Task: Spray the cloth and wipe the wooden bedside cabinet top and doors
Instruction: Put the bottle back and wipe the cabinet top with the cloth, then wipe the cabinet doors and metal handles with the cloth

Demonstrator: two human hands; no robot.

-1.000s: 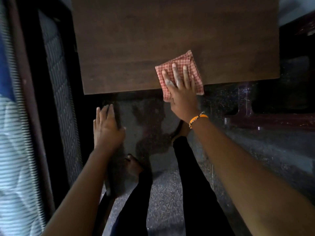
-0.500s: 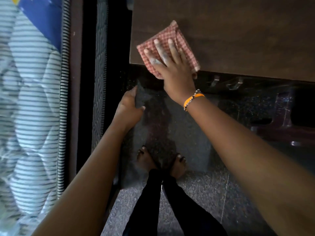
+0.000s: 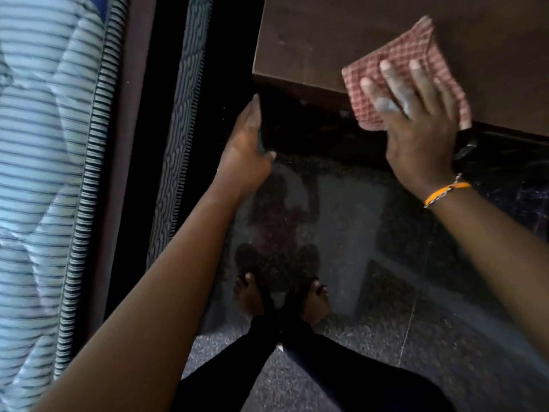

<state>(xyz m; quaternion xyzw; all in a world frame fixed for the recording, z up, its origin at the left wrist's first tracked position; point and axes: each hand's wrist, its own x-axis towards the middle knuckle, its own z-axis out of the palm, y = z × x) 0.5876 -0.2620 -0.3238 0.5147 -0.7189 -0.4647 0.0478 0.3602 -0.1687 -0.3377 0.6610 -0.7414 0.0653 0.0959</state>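
The brown wooden cabinet top fills the upper right. A folded red checked cloth lies over its front edge. My right hand presses flat on the cloth with straight, spread fingers; an orange band sits on the wrist. My left hand reaches down beside the cabinet's front left corner, fingers straight, touching the dark cabinet front. The doors below the top are in shadow and hard to make out. No spray bottle is in view.
A striped mattress and its dark bed frame run along the left, close to the cabinet. My bare feet stand on the speckled dark floor in front of the cabinet.
The view has swung left, so the cabinet sits further right in frame. My right hand keeps the cloth on the front edge of the top. My left hand stays low at the cabinet's left front.
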